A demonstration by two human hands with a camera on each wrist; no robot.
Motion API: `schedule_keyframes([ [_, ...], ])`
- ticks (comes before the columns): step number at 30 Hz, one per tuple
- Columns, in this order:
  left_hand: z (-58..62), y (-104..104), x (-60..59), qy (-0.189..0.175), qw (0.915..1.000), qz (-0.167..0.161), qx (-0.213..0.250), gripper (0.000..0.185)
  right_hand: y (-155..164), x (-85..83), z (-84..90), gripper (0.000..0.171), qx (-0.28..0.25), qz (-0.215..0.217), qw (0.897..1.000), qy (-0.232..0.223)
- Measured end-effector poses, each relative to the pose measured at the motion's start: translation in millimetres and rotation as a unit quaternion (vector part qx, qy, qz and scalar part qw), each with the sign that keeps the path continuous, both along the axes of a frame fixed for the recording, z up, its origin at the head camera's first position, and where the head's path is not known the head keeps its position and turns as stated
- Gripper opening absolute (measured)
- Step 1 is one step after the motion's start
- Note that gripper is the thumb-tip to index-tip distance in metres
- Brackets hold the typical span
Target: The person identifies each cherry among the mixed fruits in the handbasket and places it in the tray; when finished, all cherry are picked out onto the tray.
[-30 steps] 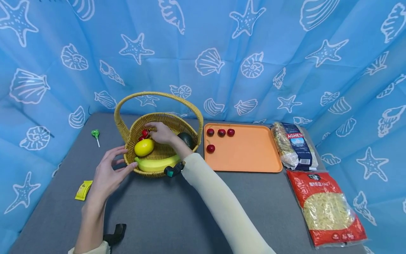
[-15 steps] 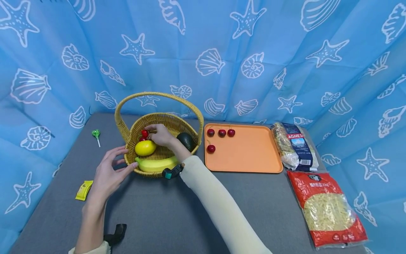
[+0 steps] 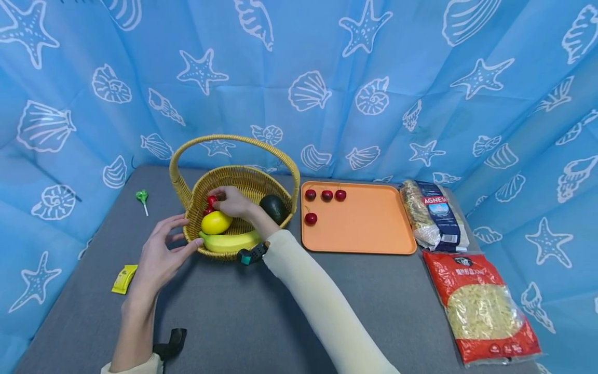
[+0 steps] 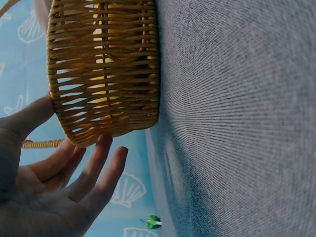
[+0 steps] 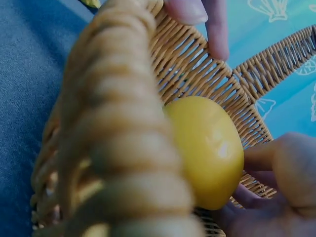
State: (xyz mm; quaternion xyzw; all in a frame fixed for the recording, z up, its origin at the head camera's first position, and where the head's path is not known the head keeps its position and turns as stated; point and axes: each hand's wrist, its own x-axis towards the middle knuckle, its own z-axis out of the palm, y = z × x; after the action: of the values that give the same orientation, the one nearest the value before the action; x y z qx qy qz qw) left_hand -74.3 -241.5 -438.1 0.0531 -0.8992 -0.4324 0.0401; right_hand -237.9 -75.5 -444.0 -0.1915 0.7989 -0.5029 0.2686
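Observation:
A wicker basket (image 3: 243, 174) with a tall handle holds a yellow lemon (image 3: 216, 223), a banana (image 3: 231, 242), a dark avocado (image 3: 273, 209) and red cherries (image 3: 208, 210). My left hand (image 3: 161, 254) holds the basket's left rim, its thumb at the front and its fingers round the outer side. Inside the basket, my right hand (image 3: 235, 201) pinches a cherry (image 3: 212, 200) between thumb and forefinger, behind the lemon. In the right wrist view the lemon (image 5: 210, 150) hides the cherries and part of the right fingers.
Right of the basket lies an orange tray (image 3: 359, 223) bearing several cherries. Two pasta bags, one blue-labelled (image 3: 436, 215) and one red (image 3: 483, 306), lie farther right. A green lollipop (image 3: 142, 196) and a yellow packet (image 3: 123, 279) lie on the left.
My right hand has moved slightly left and down, its fingers closing on a cherry. The lemon has shifted a little toward the right and front. The left hand stays on the rim.

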Motion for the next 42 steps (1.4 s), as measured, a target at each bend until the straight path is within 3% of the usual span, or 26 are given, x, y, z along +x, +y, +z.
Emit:
schedule_keyframes([
  [7,-0.2,0,0.0,-0.007,1.0,-0.001,0.0,0.065,9,4.0,6.8,0.027,-0.039,-0.071,0.993,0.081],
  [14,0.1,-1,-0.3,-0.015,0.9999,-0.002,0.004,0.068,39,19.7,27.4,0.026,-0.092,-0.061,0.988,0.107],
  [18,0.0,0,-0.4,-0.019,0.9998,0.002,0.004,0.068,64,40.2,32.4,0.026,-0.131,-0.03,0.983,0.126],
  [27,0.4,0,0.8,-0.008,1.0,-0.001,0.0,0.066,138,101.1,34.9,0.037,-0.241,0.005,0.958,0.154],
  [31,0.5,-1,1.7,-0.007,1.0,0.001,0.0,0.066,171,113.2,31.8,0.039,-0.214,-0.024,0.956,0.197],
  [36,0.6,0,1.4,-0.009,0.9999,0.005,-0.002,0.066,211,108.5,19.8,0.036,-0.144,-0.097,0.949,0.265],
  [38,0.8,0,1.3,-0.007,1.0,0.005,-0.003,0.066,225,100.1,11.4,0.036,-0.129,-0.129,0.946,0.27],
  [42,0.8,2,1.3,-0.001,1.0,0.003,-0.005,0.064,249,80.8,-7.6,0.039,-0.096,-0.194,0.947,0.237],
])
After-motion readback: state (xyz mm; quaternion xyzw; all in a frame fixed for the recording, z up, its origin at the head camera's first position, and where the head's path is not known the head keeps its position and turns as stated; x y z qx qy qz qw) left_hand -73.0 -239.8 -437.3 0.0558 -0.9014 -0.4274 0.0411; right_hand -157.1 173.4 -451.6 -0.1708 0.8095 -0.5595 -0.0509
